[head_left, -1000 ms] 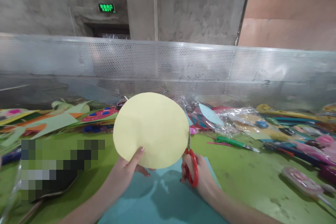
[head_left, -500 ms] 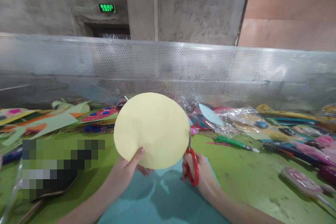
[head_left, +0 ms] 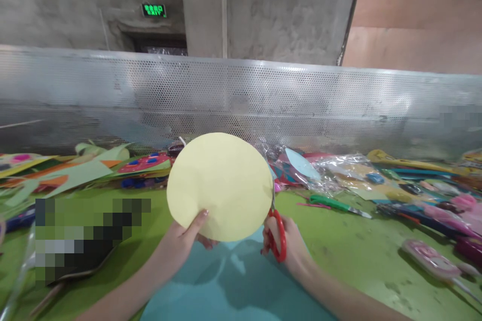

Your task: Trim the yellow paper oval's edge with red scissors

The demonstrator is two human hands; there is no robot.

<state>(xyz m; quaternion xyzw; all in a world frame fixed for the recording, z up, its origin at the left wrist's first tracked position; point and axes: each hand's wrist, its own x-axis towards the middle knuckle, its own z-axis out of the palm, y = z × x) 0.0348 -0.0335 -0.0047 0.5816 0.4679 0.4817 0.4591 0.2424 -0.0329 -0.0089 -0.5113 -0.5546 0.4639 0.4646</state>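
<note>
The fingers of the left hand pinched one pale yellow paper disc near its lower left edge, thumb in front and the others behind; the disc was held up over the middle of the table. The right hand had its fingers curled through the handles of one pair of red-handled scissors, blades upright at the disc's right edge; whether they bit into the paper I could not tell.

From the left, one dark object lay blurred past naming. Behind it were green and orange paper scraps, too jumbled to count, then one red piece with three blue dots. One turquoise sheet lay flat below both hands. Further right came one light blue leaf shape, crumpled clear plastic just beside it, one green-handled tool with one thin pink strip close by, and one pink rounded thing on a white stick.

The table was bright green, smudged dark on the right. Along its far side ran a perforated metal panel; beyond rose a bare grey wall, with one lit green exit sign at left and a pinkish board at far right.
</note>
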